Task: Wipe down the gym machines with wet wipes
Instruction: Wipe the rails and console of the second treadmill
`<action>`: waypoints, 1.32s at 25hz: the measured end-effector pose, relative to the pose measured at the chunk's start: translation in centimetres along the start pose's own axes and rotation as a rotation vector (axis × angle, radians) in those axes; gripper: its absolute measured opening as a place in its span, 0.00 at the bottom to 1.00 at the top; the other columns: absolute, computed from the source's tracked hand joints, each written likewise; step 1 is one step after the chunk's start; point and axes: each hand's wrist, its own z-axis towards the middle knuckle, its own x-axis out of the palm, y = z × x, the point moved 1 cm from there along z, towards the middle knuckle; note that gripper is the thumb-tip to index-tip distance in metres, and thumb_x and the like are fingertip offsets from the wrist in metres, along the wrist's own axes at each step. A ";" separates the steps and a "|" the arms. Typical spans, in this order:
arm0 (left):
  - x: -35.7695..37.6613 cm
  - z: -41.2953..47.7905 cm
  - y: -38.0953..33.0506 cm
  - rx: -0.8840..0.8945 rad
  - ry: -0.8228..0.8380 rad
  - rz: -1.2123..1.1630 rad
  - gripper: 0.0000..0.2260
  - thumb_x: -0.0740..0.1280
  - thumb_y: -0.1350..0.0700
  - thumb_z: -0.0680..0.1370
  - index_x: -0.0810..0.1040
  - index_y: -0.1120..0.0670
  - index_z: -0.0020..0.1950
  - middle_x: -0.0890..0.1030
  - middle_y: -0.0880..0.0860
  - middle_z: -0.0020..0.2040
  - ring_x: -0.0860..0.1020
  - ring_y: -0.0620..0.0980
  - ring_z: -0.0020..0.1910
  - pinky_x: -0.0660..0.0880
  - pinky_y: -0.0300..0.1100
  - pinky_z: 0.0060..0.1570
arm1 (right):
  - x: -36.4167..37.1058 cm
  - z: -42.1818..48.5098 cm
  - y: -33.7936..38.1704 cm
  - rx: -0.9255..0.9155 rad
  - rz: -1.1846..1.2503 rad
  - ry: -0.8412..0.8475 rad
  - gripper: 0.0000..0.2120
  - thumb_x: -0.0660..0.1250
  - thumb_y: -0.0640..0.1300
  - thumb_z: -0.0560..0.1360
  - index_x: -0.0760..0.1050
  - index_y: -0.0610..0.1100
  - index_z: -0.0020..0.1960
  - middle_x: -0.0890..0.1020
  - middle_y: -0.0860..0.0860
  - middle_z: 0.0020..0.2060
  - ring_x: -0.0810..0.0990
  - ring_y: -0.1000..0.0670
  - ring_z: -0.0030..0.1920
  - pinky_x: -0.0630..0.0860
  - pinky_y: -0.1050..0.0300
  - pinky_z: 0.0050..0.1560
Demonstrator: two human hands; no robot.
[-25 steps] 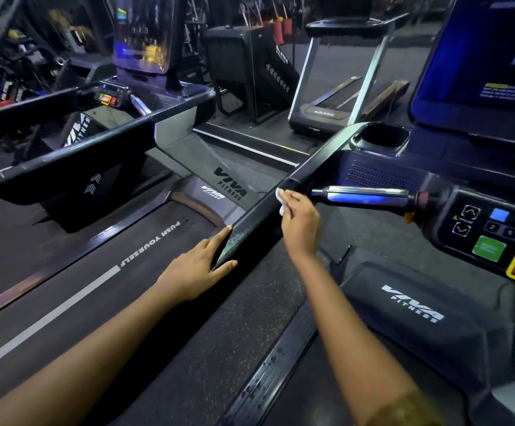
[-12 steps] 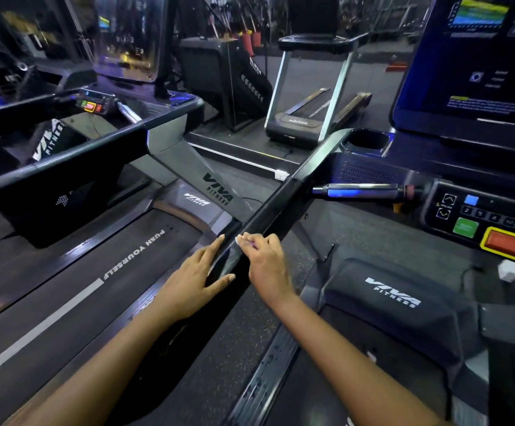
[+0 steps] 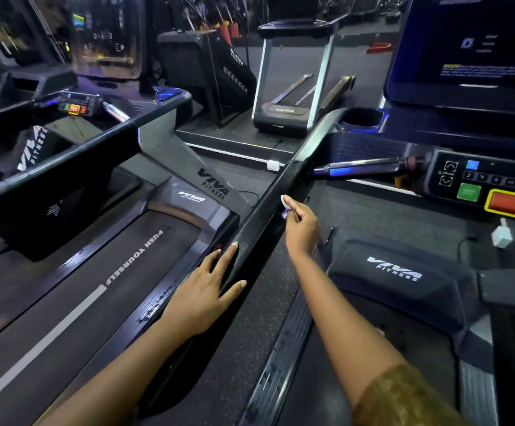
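Right hand (image 3: 300, 229) presses a wet wipe (image 3: 286, 205) on the handrail (image 3: 268, 207); left hand (image 3: 207, 290) rests flat

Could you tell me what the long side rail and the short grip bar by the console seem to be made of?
Side rail: probably black plastic or coated metal, semi-gloss; soft highlights run along it.
Grip bar: looks like polished metal; it mirrors a sharp bright streak and blue light.

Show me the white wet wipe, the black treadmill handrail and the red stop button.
white wet wipe (image 3: 285, 206), head view, exposed edge
black treadmill handrail (image 3: 263, 215), head view, top face
red stop button (image 3: 512, 205), head view, centre
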 end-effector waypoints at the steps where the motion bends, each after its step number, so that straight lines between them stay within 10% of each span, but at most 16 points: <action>1: 0.1 0.0 0.1 0.003 0.000 -0.004 0.30 0.53 0.36 0.78 0.42 0.36 0.76 0.54 0.47 0.77 0.61 0.49 0.73 0.64 0.44 0.68 | 0.2 -1.0 0.2 -0.049 -0.024 -0.016 0.19 0.61 0.26 0.69 0.82 0.42 0.52 0.84 0.47 0.48 0.82 0.49 0.47 0.71 0.73 0.48; 9: 0.2 0.2 0.2 0.013 -0.001 -0.037 0.31 0.56 0.38 0.78 0.43 0.36 0.76 0.56 0.48 0.76 0.64 0.50 0.72 0.65 0.45 0.66 | -1.4 -11.9 0.7 -0.412 -0.102 0.108 0.15 0.66 0.31 0.70 0.82 0.43 0.53 0.82 0.49 0.48 0.79 0.57 0.49 0.71 0.70 0.55; 20: -0.3 -0.1 -0.2 -0.003 0.007 -0.011 0.29 0.52 0.36 0.78 0.39 0.33 0.74 0.54 0.44 0.76 0.64 0.48 0.71 0.66 0.43 0.65 | 1.1 6.5 -1.0 -0.184 -0.307 0.090 0.14 0.62 0.31 0.73 0.82 0.41 0.52 0.82 0.47 0.48 0.79 0.45 0.46 0.73 0.60 0.49; 26: -0.2 -0.1 -0.3 -0.009 -0.011 -0.013 0.29 0.53 0.37 0.78 0.40 0.34 0.74 0.55 0.45 0.75 0.64 0.47 0.71 0.66 0.42 0.64 | 0.1 -4.0 2.5 -0.604 -0.507 0.122 0.13 0.65 0.31 0.70 0.83 0.43 0.48 0.83 0.50 0.43 0.75 0.49 0.38 0.67 0.65 0.38; 33: -0.3 -0.3 -0.3 -0.007 -0.010 -0.030 0.29 0.54 0.38 0.79 0.41 0.34 0.75 0.56 0.43 0.74 0.66 0.48 0.69 0.66 0.41 0.62 | -0.5 -1.9 -3.2 0.301 0.373 -0.027 0.18 0.61 0.27 0.74 0.80 0.45 0.53 0.83 0.47 0.50 0.78 0.66 0.42 0.71 0.71 0.46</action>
